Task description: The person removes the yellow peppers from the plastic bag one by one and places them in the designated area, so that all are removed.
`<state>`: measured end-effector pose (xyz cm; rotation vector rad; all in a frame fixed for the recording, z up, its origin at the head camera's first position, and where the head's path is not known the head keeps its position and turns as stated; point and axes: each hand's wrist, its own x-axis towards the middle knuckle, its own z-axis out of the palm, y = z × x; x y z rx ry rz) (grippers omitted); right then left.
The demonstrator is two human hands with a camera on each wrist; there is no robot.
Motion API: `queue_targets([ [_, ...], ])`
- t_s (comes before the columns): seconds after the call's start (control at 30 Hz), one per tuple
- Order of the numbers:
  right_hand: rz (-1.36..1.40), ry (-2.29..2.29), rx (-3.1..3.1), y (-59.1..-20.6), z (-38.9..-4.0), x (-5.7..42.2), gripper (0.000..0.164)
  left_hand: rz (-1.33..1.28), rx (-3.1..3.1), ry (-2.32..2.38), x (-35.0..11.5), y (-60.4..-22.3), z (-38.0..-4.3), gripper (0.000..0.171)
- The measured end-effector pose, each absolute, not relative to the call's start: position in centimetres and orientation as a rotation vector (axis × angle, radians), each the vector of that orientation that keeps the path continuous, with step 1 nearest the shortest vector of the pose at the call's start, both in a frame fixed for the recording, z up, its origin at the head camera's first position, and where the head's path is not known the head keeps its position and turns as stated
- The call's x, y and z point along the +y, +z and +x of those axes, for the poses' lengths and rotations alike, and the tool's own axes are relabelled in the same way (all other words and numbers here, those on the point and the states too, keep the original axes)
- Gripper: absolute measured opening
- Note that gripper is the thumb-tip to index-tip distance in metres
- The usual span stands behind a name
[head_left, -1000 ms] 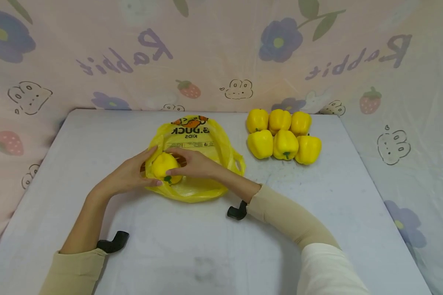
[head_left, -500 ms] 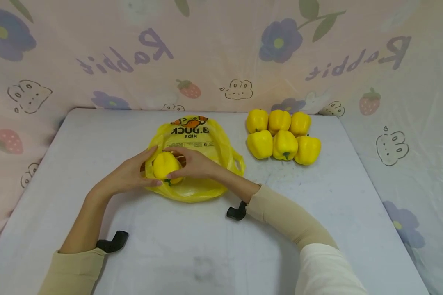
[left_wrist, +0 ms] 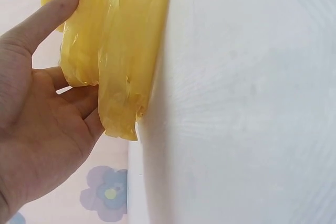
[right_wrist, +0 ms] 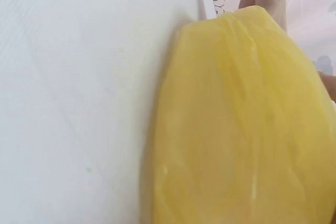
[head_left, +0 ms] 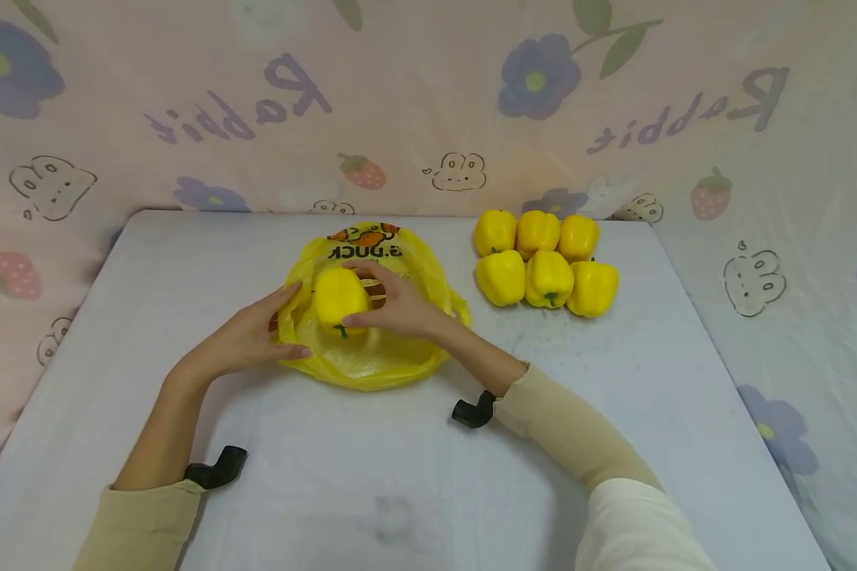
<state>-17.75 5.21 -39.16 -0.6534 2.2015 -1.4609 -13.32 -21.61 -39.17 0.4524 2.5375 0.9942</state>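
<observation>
A yellow plastic bag [head_left: 367, 377] with a printed duck lies spread with its mouth up, left of the table's middle. My left hand [head_left: 246, 337] holds its left rim; in the left wrist view the thumb is on one side of the plastic and the fingers [left_wrist: 84, 98] are behind it. With thumb and fingers, my right hand [head_left: 407, 308] grips a yellow bell pepper [head_left: 339, 292] over the bag's mouth, green stem toward me. In the right wrist view the bag [right_wrist: 226, 124] fills the right side and hides most of the right hand.
Several yellow bell peppers [head_left: 548, 276] stand in two rows at the back right of the white-covered table [head_left: 400, 484]. A patterned curtain [head_left: 400, 95] hangs behind the table. Black curved pieces [head_left: 217, 468] are fixed at both forearms.
My right hand has lifted the bell pepper away from the left hand, moving it right and toward the back. The left hand stays at the bag's rim.
</observation>
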Motion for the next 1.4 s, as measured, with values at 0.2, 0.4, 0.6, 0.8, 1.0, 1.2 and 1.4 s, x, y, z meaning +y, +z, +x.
queue_targets([
  [0.2,-0.693,-1.551,2.195,-38.6,-17.6,6.6,0.079,0.431,2.532,0.995,-21.7,-39.2,-13.3,0.114],
  [0.4,-0.67,-1.618,2.2,-37.9,-17.4,8.2,0.079,0.416,2.533,0.991,-21.6,-39.2,-13.3,0.111],
  [0.6,-0.637,-1.696,2.212,-37.6,-17.5,10.5,0.081,0.388,2.545,0.98,-21.6,-39.1,-13.5,0.108],
  [0.8,-0.597,-1.732,2.223,-37.4,-17.4,12.2,0.078,0.383,2.54,0.988,-21.6,-39.3,-13.4,0.109],
  [1.0,-0.575,-1.733,2.246,-37.0,-17.0,13.9,0.078,0.396,2.543,0.987,-21.6,-39.3,-13.3,0.111],
  [1.2,-0.519,-1.738,2.278,-36.5,-16.6,16.1,0.079,0.409,2.549,0.987,-21.6,-39.4,-13.3,0.11],
  [1.4,-0.456,-1.735,2.317,-36.8,-16.1,18.5,0.079,0.416,2.555,0.984,-21.7,-39.6,-13.2,0.108],
])
